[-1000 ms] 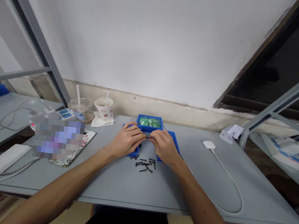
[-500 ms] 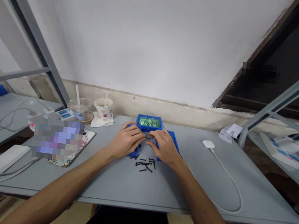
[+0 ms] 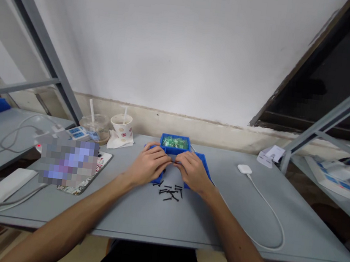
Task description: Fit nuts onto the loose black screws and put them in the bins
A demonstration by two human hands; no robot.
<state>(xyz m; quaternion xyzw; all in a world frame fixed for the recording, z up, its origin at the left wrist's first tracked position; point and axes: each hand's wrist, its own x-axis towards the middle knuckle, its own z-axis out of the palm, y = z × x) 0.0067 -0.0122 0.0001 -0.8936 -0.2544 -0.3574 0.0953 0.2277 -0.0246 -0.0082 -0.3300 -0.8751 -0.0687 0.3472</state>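
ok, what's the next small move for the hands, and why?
Probably a slight twist of the right hand while the left hand holds steady: both pinch close together, with a thin dark piece barely visible between them. Their grip hides most of it; loose black screws lie nearer the person.

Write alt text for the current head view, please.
Left hand and right hand nearly meet above a grey desk, pinching a tiny item, unclear in detail. Black screws lie nearer the camera; a blue bin of green pieces stands beyond.
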